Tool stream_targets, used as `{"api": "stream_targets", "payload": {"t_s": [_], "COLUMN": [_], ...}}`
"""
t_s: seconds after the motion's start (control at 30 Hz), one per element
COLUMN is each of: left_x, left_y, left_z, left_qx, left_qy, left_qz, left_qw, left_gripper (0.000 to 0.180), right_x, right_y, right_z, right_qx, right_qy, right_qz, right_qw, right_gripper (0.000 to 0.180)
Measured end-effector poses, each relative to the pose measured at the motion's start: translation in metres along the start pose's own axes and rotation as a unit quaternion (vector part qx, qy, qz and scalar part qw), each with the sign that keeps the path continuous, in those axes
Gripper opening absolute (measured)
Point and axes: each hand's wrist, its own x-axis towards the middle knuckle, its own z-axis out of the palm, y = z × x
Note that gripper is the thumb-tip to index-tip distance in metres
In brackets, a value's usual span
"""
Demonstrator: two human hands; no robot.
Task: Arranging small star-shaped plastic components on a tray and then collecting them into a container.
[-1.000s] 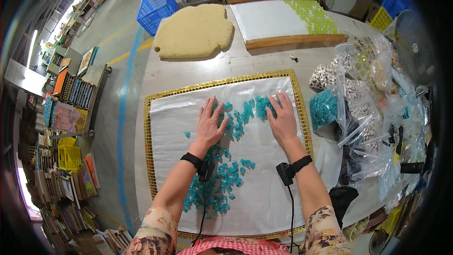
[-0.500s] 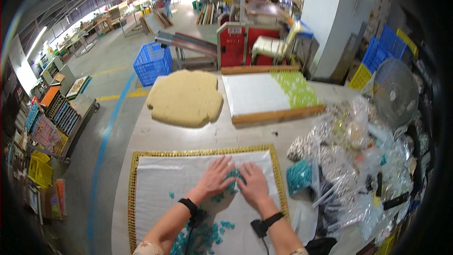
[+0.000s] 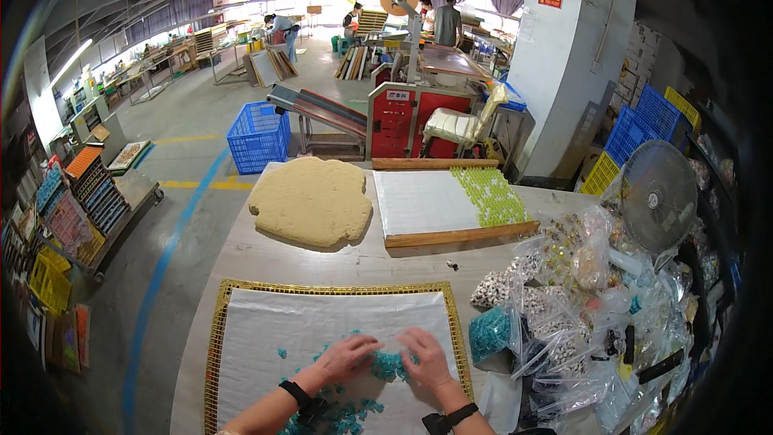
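My left hand (image 3: 348, 356) and my right hand (image 3: 427, 359) hover low over a white cloth-like sheet (image 3: 266, 330), one on each side of a small heap of teal bead-like pieces (image 3: 388, 366). Both hands have their fingers apart and slightly bent, the fingertips at the heap's edges; I see nothing held in either. More teal pieces (image 3: 354, 417) lie scattered between my forearms, and a few sit to the left of my left hand. Around the sheet runs a gold openwork frame (image 3: 334, 286). A black band circles each wrist.
Beyond the frame are a tan spongy slab (image 3: 312, 201) and a white panel (image 3: 427, 201) with wooden bars and green pieces. To the right lie a bag of teal pieces (image 3: 489, 333), several clear plastic bags (image 3: 555, 306) and a round fan (image 3: 660, 197). A blue crate (image 3: 258, 138) stands on the floor.
The view has tilted up, so the table sits lower. My hands have gone from lying flat over the teal heap to raised, bent fingers beside it, leaving more of the heap in sight.
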Motion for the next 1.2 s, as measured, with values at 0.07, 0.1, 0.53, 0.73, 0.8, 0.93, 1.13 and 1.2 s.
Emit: {"api": "stream_targets", "payload": {"t_s": [0.07, 0.1, 0.53, 0.73, 0.8, 0.93, 1.13, 1.2], "left_x": [-0.003, -0.005, -0.023, -0.039, -0.055, -0.073, -0.09, -0.096], "left_y": [-0.013, -0.018, -0.009, 0.009, 0.018, 0.013, 0.031, 0.049], "left_z": [-0.01, -0.012, -0.022, -0.015, -0.022, -0.039, -0.024, -0.019], "left_qx": [0.066, 0.187, 0.092, 0.002, -0.126, -0.076, 0.139, 0.066], "left_qy": [0.018, 0.026, 0.017, -0.062, -0.084, -0.024, -0.04, -0.043], "left_qz": [-0.036, -0.093, -0.086, -0.097, -0.084, -0.045, -0.153, -0.157], "left_qw": [0.997, 0.978, 0.992, 0.993, 0.985, 0.996, 0.978, 0.985], "left_gripper": [0.049, 0.051, 0.056, 0.063, 0.06, 0.047, 0.052, 0.051], "right_x": [0.002, 0.001, 0.001, -0.01, -0.025, -0.032, -0.051, -0.061], "right_y": [0.005, 0.005, -0.019, -0.06, -0.073, -0.051, -0.051, -0.074], "right_z": [0.004, 0.009, 0.048, 0.058, 0.048, 0.028, 0.045, 0.053], "right_qx": [-0.133, -0.195, -0.1, 0.043, 0.168, 0.111, -0.078, -0.03], "right_qy": [0.034, 0.041, 0.014, -0.064, -0.108, -0.101, -0.075, -0.086], "right_qz": [-0.006, 0.03, 0.045, 0.025, 0.052, 0.039, 0.063, 0.052], "right_qw": [0.991, 0.979, 0.994, 0.997, 0.979, 0.988, 0.992, 0.995], "right_gripper": [0.034, 0.035, 0.052, 0.053, 0.049, 0.047, 0.052, 0.052]}}
